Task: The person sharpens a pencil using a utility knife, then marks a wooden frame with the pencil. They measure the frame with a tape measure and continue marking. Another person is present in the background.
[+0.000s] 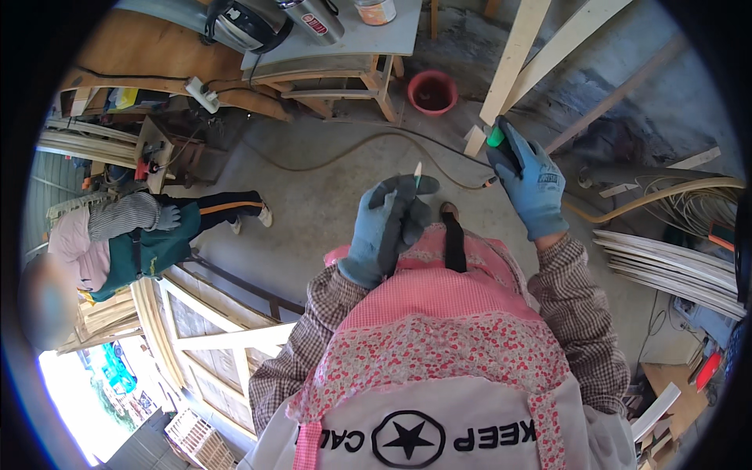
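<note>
Both my hands wear blue work gloves with dark grey palms. My left hand (389, 219) is closed in front of the apron, gripping a small slim stick with a pale pointed tip (418, 168) and a bit of green below it. Its lower part is hidden in the fingers, so its exact kind cannot be made out. Farther right and higher up, my right hand (529, 176) is closed on a small bright green object (495, 137), mostly covered by the thumb and fingers. Pale wooden boards (513, 66) rise just beyond that hand.
A red basin (432, 92) sits on the floor beside a table (384, 39) with a kettle (247, 25) and a steel flask (313, 19). A hose (337, 162) crosses the concrete. Another person (149, 235) stands at left near wooden frames (211, 345). Stacked strips (674, 270) lie right.
</note>
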Demonstrator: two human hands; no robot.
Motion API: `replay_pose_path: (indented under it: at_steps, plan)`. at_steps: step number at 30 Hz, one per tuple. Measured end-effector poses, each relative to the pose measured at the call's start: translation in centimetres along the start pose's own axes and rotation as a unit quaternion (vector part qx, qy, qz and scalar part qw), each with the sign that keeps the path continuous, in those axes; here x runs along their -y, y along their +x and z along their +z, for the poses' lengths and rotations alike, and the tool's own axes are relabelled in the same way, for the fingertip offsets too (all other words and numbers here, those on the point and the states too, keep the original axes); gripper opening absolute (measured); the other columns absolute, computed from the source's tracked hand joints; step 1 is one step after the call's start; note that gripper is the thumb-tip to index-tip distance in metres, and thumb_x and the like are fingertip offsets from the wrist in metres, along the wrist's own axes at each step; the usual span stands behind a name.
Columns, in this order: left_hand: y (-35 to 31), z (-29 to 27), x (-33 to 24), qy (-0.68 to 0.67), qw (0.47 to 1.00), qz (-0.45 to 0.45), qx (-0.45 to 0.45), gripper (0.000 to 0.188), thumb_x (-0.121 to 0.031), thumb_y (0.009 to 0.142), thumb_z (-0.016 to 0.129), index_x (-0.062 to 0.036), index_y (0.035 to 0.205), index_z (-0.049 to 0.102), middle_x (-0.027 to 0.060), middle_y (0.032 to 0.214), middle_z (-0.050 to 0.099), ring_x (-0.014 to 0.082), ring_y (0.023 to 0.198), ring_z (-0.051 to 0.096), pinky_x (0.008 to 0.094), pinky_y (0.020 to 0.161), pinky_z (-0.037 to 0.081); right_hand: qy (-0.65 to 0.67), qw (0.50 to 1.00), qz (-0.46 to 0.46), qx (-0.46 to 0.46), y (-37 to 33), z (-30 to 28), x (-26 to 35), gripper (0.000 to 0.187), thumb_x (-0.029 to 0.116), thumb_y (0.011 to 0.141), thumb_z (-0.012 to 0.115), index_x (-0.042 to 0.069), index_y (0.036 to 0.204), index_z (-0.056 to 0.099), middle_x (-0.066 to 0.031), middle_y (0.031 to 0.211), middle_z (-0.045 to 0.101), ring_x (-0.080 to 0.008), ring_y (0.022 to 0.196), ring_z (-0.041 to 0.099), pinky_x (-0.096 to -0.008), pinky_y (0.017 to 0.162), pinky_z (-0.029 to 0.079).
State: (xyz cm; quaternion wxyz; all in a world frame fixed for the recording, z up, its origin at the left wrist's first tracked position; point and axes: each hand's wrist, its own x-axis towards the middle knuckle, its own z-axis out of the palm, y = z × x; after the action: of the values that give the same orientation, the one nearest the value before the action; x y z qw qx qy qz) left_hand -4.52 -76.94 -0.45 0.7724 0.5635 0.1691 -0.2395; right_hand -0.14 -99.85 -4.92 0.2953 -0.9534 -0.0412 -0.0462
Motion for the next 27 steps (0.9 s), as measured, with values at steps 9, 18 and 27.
replay_pose_path:
  at_steps: [9, 18, 27]
  plan:
    - [0.9, -0.4, 1.0, 0.075, 0.991, 0.092, 0.066, 0.023, -0.013, 0.094, 0.041, 0.0009, 0.084, 0.055, 0.0012, 0.067, 0.046, 0.0038, 0.044, 0.035, 0.0182, 0.04, 0.027, -0.027, 0.983, -0.168, 0.072, -2.5, 0.3, 3.2, 0.065, 0.044, 0.069, 0.069, 0.029, 0.13, 0.051, -0.0026, 0.082, 0.054, -0.021, 0.076, 0.056, -0.0362, 0.066, 0.044]
    - [0.6, 1.1, 0.2, 0.004, 0.999, -0.022, 0.033, 0.029, -0.021, 0.097, 0.042, 0.0024, 0.103, 0.058, 0.0006, 0.062, 0.05, 0.0044, 0.04, 0.036, 0.0182, 0.037, 0.027, -0.046, 0.992, -0.118, 0.01, -1.7, -0.1, 0.5, 0.062, 0.043, 0.072, 0.067, 0.027, 0.13, 0.051, -0.0057, 0.083, 0.056, -0.024, 0.074, 0.057, -0.0379, 0.065, 0.044]
    - [1.6, 2.5, 1.1, 0.083, 0.993, 0.02, -0.08, 0.025, -0.015, 0.095, 0.041, -0.0028, 0.114, 0.051, 0.0078, 0.068, 0.061, 0.0098, 0.045, 0.053, 0.0206, 0.035, 0.035, -0.074, 0.977, -0.171, 0.1, -2.0, -1.6, 2.0, 0.068, 0.045, 0.071, 0.067, 0.029, 0.134, 0.046, -0.0033, 0.086, 0.053, -0.0209, 0.084, 0.055, -0.0357, 0.071, 0.042]
